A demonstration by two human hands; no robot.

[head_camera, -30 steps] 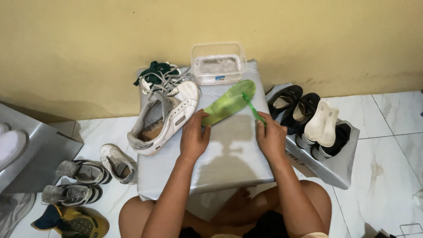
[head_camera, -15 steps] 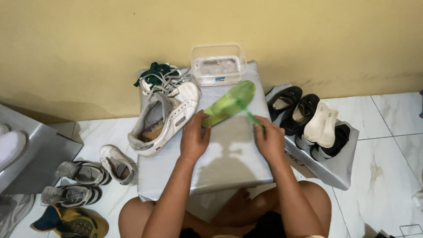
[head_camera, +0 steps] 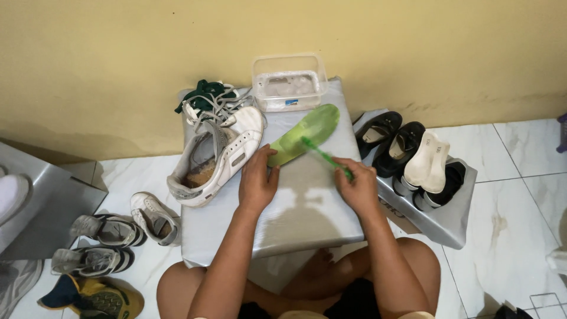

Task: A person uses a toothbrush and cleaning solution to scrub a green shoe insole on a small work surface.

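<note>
Head camera: we look down at two bare hands over a low grey table (head_camera: 307, 218) by a yellow wall (head_camera: 118, 59). The left hand (head_camera: 257, 180) presses its fingers down on the near end of a green insole (head_camera: 302, 134), pinning it flat. The insole lies on the table top, slanting up and away toward a clear plastic tub (head_camera: 289, 82) at the back edge. The right hand (head_camera: 357, 188) is curled tight around the handle of a green toothbrush (head_camera: 323, 155). The brush end rests on the middle of the insole.

Just left of the insole we see a white sneaker (head_camera: 214, 156) with its opening up, touching the left hand's side. Behind it sits a second white shoe with green laces (head_camera: 207, 101).

To the right, on a slanted grey box (head_camera: 449, 221), black shoes (head_camera: 393, 137) lie in a row, with pale insoles (head_camera: 430, 159) on top of one pair. On the white floor tiles to the left lie small grey and white sneakers (head_camera: 109, 230) and a yellow and blue shoe (head_camera: 97, 298). The person's knees show below the table.
</note>
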